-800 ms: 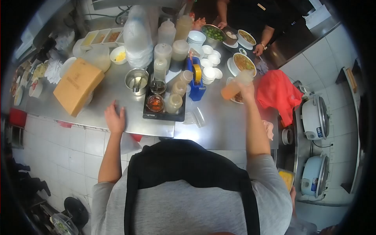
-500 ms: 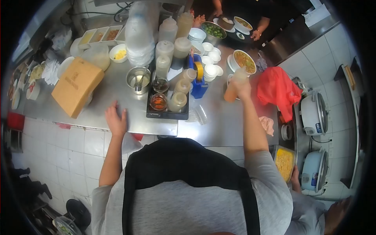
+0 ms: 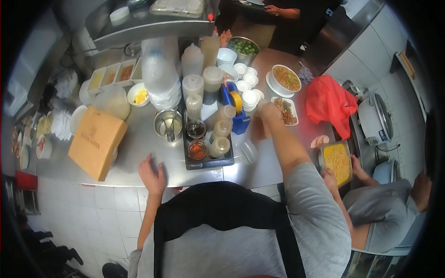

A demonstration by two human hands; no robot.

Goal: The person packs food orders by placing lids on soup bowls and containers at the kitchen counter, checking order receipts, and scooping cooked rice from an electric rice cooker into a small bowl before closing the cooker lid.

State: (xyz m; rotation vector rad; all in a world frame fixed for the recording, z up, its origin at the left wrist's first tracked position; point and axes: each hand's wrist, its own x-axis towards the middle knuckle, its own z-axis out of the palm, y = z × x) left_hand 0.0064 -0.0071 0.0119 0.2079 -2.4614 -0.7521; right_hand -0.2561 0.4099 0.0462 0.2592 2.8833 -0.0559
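My left hand rests at the front edge of the steel counter, fingers apart and holding nothing. My right hand is closed around a squeeze bottle of orange sauce, which my fingers and motion blur mostly hide. Just right of that hand lies a white dish with chopped brown and green food. Behind it, a white bowl of soup stands on a plate. Small stacked white cups and a blue tape dispenser are to the left of the hand.
A black tray holds sauce jars and bottles. Left are a steel pot and a cardboard box. A red plastic bag lies right. Beside me a co-worker holds a container of yellow food.
My right hand has moved left with the squeeze bottle, uncovering the white dish. The co-worker on the right has come closer with the yellow food. The bowl across the counter is out of view.
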